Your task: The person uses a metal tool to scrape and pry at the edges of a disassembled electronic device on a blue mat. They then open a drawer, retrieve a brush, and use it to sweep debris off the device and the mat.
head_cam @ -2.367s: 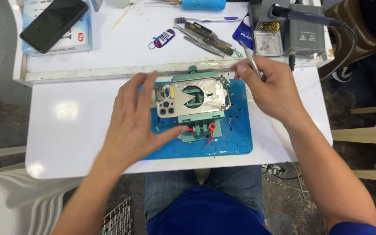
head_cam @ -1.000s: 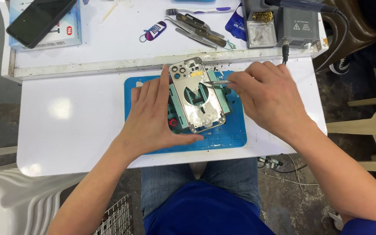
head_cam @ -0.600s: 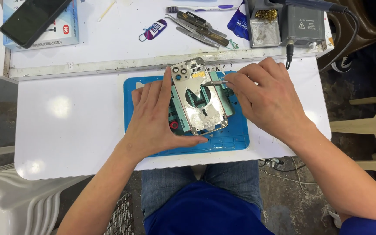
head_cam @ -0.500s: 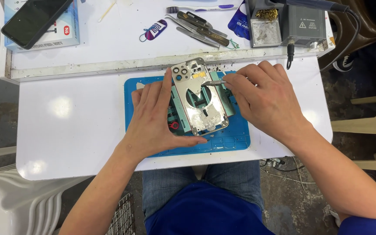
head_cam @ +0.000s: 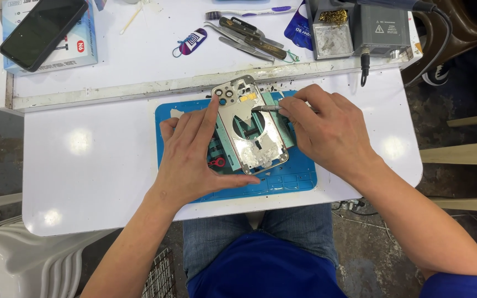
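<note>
- Phone housing (head_cam: 249,129) – a silver metal back frame with camera holes at its far end – is being held tilted in a teal clamp fixture (head_cam: 222,152) on the blue work mat (head_cam: 293,176), near the middle of the white table (head_cam: 95,165).
- The housing is being steadied by the left hand (head_cam: 194,154), which is being laid flat over the fixture; the fingers are spread, the forefinger is being pressed along the housing's left edge and the thumb is being stretched under its near end, so nothing is being gripped.
- A thin metal tool (head_cam: 266,108) is being pinched narrowly between the thumb and fingertips of the right hand (head_cam: 327,132), its tip being set against the upper inside of the housing.
- A red knob (head_cam: 216,163) of the fixture is being left showing just beside the left hand's fingers.
- Farther back, tweezers (head_cam: 244,38), a soldering station (head_cam: 382,27) and a dark phone (head_cam: 42,30) on a box are being left untouched – well apart from both hands.
</note>
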